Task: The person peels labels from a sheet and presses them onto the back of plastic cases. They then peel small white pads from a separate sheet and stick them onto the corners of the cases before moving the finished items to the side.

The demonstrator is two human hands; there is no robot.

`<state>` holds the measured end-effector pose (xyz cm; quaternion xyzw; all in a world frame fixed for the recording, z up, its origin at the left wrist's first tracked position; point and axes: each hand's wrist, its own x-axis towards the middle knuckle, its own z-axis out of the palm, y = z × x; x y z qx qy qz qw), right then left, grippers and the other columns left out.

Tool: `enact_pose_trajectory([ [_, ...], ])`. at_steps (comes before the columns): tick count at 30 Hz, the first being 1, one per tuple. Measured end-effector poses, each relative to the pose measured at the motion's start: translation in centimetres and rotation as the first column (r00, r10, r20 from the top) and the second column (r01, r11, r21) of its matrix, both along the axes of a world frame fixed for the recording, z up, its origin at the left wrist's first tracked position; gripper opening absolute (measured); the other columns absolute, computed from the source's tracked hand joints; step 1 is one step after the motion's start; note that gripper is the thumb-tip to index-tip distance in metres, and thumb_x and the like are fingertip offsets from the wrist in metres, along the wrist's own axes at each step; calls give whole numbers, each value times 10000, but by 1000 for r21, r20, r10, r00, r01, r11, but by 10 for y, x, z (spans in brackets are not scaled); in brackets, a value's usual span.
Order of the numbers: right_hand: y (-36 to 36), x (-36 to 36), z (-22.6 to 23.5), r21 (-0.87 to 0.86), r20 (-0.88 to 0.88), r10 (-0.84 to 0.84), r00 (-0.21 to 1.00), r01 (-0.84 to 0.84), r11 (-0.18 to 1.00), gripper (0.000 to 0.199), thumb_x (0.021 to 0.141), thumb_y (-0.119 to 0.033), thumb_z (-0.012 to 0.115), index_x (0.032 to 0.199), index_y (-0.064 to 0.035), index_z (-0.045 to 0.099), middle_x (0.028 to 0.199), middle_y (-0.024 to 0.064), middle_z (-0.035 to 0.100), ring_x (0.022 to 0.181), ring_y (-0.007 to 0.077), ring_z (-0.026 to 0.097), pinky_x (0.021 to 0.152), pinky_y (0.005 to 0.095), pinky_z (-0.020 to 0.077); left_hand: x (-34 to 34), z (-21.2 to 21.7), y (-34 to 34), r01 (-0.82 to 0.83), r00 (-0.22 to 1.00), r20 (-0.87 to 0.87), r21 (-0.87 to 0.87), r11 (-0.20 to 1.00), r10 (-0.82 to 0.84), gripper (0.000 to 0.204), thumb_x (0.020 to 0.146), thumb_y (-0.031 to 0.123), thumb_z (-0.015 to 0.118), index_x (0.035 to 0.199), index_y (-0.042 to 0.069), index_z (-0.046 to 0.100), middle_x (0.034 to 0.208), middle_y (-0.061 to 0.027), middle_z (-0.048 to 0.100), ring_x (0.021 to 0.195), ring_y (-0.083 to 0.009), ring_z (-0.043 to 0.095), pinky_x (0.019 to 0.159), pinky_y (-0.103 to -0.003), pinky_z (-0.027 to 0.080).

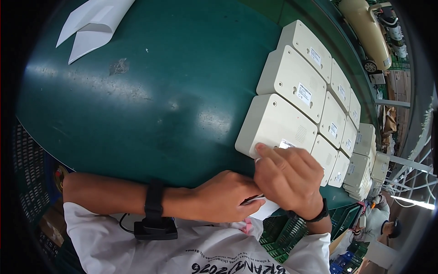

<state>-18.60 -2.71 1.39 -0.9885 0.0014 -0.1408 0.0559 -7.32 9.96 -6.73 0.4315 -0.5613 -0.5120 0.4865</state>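
Nine cream plastic device housings sit three by three at the right of the green tabletop, all backs up. I'd guess that's so labels and screw holes are easy to get at, and packing them edge to edge probably stops them sliding. More are bunched in a far group, too overlapped to count.

The nearest housing is right by the hands: one fingertip of the right hand rests on its back beside the one label, partly covering it. Maybe steadying it? Can't tell if those fingers pinch anything. The left hand is closed on one white slip, likely kept close for convenience. Hands overlap in view; can't tell if they touch. Also one curled white sheet, top left, out of the way.
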Motion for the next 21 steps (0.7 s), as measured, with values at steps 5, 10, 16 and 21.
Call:
enact_pose_trajectory([
  [5, 0, -7, 6, 268, -54, -130, 990, 140, 953, 145, 867, 49, 683, 953, -1, 578, 1023, 175, 732, 787, 235, 713, 684, 288, 553, 0, -1, 2, 7, 1000, 1, -7, 1000, -7, 223, 922, 174, 632, 800, -6, 581, 737, -169, 602, 680, -396, 599, 633, -462, 488],
  [10, -28, -31, 8, 778, -174, -377, 910, 362, 513, 36, 970, 1, 585, 999, 21, 593, 1148, 183, 705, 829, 176, 691, 738, 259, 549, -2, -5, 2, -3, 998, 66, -82, 997, 9, 168, 889, 163, 729, 904, 4, 678, 684, -81, 604, 546, -224, 572, 512, -351, 457],
  [16, -46, -4, 7, 710, -220, -393, 893, 423, 563, 77, 1002, -41, 567, 1040, 16, 601, 1241, 140, 663, 892, 126, 629, 772, 256, 515, 0, 4, 2, 40, 999, 25, 3, 999, -40, 227, 933, 181, 643, 808, -4, 595, 715, -152, 592, 631, -374, 573, 587, -439, 451],
  [21, -62, 22, -7, 574, -107, -322, 941, 323, 753, 89, 1004, -59, 581, 1037, 18, 611, 1236, 102, 631, 900, 128, 596, 755, 258, 484, -4, -4, 1, 8, 999, 35, -48, 999, -6, 194, 918, 177, 693, 855, 0, 644, 691, -101, 597, 559, -254, 558, 528, -373, 444],
])
